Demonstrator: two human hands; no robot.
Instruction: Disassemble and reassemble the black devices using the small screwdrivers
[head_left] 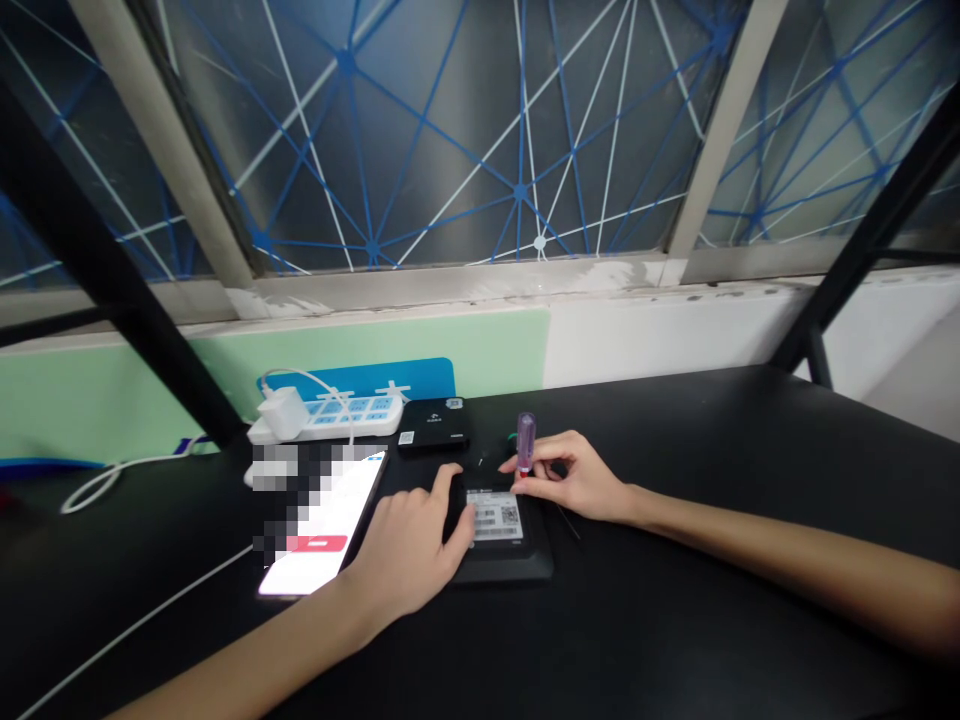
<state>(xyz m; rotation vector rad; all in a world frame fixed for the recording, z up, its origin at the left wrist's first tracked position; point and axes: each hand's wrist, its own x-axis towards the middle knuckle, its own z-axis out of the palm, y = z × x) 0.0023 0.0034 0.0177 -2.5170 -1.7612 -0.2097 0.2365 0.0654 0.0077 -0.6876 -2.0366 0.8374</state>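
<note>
A flat black electronic box lies on the black table, with a white printed label bearing barcodes and a square code facing up. My left hand lies over its left side, thumb by the label and index finger stretched to the far left corner, holding it down. Between the fingertips of my right hand is a screwdriver with a clear purple handle, held upright at the box's far right edge. Its tip is hidden. A thin dark rod shows beside the box, below my right hand.
A phone or tablet with a lit screen lies left of my left hand. Behind stand a second black box and a white power strip with a plugged-in charger. A white cable crosses the table's left side.
</note>
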